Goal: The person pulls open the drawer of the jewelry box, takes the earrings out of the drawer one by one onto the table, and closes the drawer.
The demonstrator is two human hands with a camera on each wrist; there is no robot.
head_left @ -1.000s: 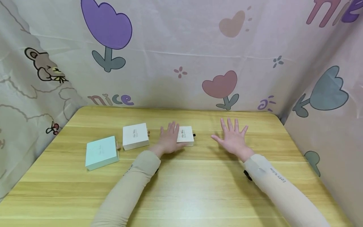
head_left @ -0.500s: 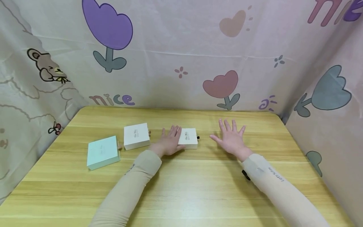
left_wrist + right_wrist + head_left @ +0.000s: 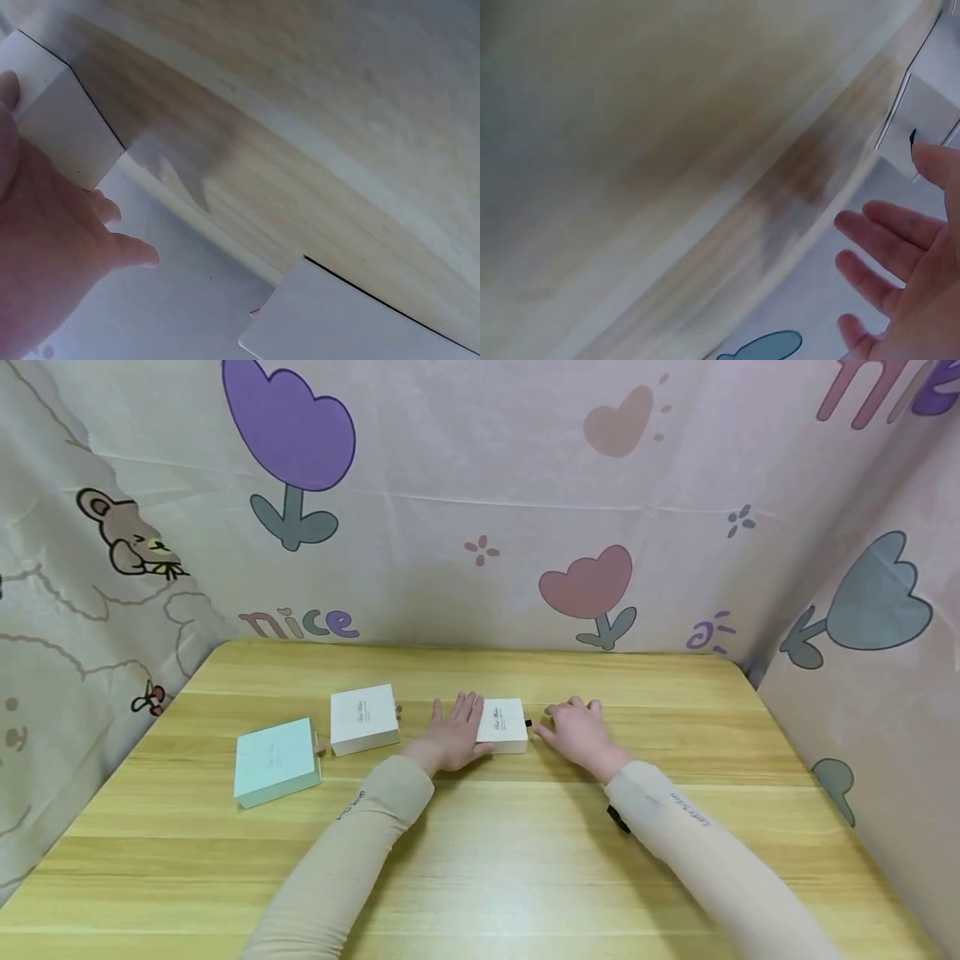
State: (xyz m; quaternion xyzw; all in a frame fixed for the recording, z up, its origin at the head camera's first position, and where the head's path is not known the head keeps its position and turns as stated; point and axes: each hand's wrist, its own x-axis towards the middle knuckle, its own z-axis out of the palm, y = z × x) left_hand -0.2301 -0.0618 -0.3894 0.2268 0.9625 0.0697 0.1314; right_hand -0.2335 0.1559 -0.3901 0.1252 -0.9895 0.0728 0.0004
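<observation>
A small white drawer box (image 3: 506,724) with dark lettering lies on the table, a black pull tab (image 3: 528,723) at its right end. My left hand (image 3: 453,742) holds its left end, thumb at the near side and index finger across the far left part. In the left wrist view the box (image 3: 64,112) sits between the thumb and the other fingers. My right hand (image 3: 581,735) is just right of the tab, fingers loosely bent and apart. The right wrist view has its thumb (image 3: 934,161) right at the black tab (image 3: 913,140).
To the left stand a larger white box (image 3: 363,718) and a mint-green box (image 3: 275,762), each with a brownish tab facing right. The wooden table (image 3: 487,860) ends at a patterned cloth (image 3: 420,568) at the back and sides.
The small white box has slid a little to the right with my left hand on it. My right hand has come left toward the tab, its spread fingers now bent.
</observation>
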